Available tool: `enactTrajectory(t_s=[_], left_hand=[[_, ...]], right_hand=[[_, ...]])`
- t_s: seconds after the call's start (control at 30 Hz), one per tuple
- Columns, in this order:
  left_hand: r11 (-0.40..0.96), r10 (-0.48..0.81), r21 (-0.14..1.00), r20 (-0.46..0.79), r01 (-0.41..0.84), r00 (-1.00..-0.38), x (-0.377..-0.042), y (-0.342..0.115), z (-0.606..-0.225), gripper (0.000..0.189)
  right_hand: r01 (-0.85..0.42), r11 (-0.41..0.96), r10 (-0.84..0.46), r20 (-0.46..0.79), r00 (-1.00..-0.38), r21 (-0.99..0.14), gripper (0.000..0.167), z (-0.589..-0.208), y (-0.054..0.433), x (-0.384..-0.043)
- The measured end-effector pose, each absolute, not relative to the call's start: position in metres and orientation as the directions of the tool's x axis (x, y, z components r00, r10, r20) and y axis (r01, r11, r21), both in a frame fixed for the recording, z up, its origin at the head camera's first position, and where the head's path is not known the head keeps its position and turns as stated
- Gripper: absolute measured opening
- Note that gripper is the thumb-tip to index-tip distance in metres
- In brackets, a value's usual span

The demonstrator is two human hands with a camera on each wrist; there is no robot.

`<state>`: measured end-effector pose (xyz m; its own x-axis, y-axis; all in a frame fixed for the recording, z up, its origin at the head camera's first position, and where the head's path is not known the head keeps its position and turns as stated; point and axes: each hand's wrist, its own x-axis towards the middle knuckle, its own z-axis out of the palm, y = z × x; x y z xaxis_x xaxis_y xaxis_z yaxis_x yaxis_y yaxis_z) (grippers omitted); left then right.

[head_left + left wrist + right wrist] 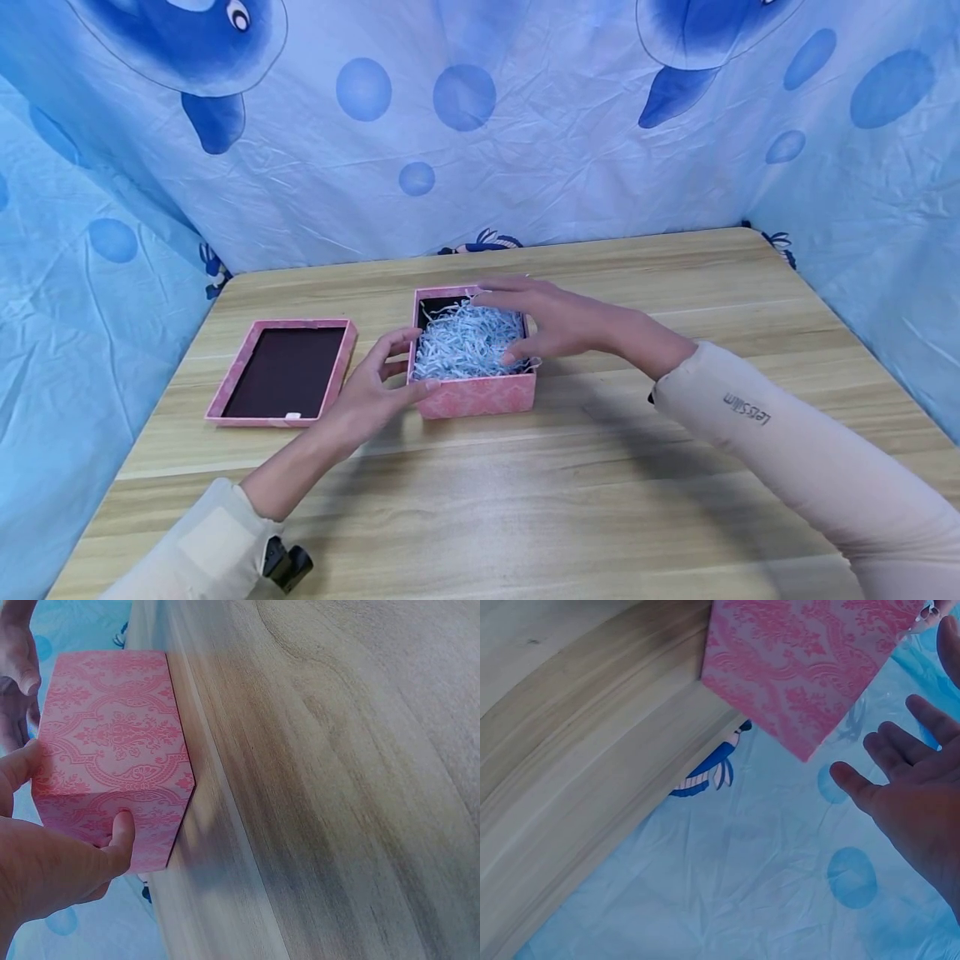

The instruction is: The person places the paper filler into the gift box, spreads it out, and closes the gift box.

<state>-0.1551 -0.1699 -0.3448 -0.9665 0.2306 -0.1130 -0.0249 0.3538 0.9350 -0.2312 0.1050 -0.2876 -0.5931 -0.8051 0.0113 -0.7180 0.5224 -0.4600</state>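
Note:
A pink patterned box [480,398] stands on the table, filled with light-blue shredded paper [467,340]. The dark inner wall shows at its back left. My left hand [367,396] holds the box at its front left corner, thumb at the front rim and fingers against the left side. In the left wrist view, one fingertip [124,823] presses the patterned side. Over the right part of the shredded paper is my right hand [551,317], its fingers spread and gripping nothing. In the right wrist view, that hand [919,787] hovers beside the box's rim.
The box's pink lid [343,375] lies upturned to the left, dark inside with a small white tag [292,415]. Everything stands on a wood-grain table [525,508]. Behind and beside it hangs a blue curtain [547,167] with whales and dots.

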Motion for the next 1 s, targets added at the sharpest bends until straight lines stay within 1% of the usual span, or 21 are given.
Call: enactTrajectory(t_s=[0.27,0.43,0.57,0.8,1.0], left_hand=[[0.349,0.230,0.937,-0.107,-0.021,-0.967,-0.155,-0.171,-0.346,0.073],[0.347,0.230,0.937,-0.105,-0.020,-0.968,-0.155,-0.170,-0.347,0.074],[0.349,0.231,0.937,-0.106,-0.020,-0.967,-0.155,-0.170,-0.347,0.074],[0.347,0.233,0.938,-0.106,-0.020,-0.967,-0.154,-0.170,-0.346,0.073],[0.347,0.233,0.938,-0.107,-0.020,-0.967,-0.154,-0.170,-0.346,0.073]], right_hand=[[-0.682,0.578,-0.785,-0.076,-0.615,-0.448,0.086,-0.288,0.113,-0.228],[-0.676,0.588,-0.780,-0.090,-0.619,-0.445,0.089,-0.287,0.116,-0.227],[-0.679,0.584,-0.779,-0.071,-0.623,-0.446,0.089,-0.289,0.116,-0.228],[-0.690,0.581,-0.770,-0.016,-0.638,-0.431,0.084,-0.296,0.111,-0.231],[-0.721,0.585,-0.767,0.037,-0.641,-0.370,0.086,-0.301,0.105,-0.233]])
